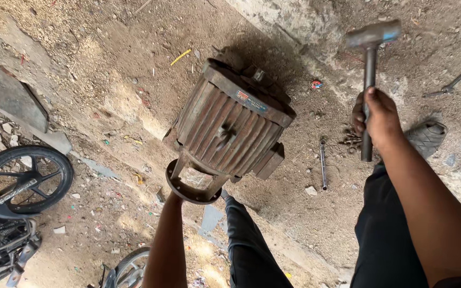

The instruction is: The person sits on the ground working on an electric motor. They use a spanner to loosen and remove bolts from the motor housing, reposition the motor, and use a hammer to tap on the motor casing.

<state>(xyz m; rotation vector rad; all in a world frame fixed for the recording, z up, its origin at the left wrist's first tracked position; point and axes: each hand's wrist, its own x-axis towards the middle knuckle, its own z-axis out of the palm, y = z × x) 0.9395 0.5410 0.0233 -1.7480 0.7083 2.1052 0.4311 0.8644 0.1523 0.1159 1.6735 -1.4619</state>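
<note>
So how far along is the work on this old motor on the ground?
Done: wrenches and loose bolts lie in the dirt, so some fasteners look removed. In hand: the right hand holds a hammer raised, while the left hand steadies the ribbed motor at its end ring. Left: the housing looks intact, not yet opened.

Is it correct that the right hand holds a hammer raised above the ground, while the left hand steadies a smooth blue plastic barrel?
Not quite. The right hand does hold the hammer raised, but the left hand steadies a rusty, ribbed electric motor, not a blue plastic barrel. The head view shows this.
</note>
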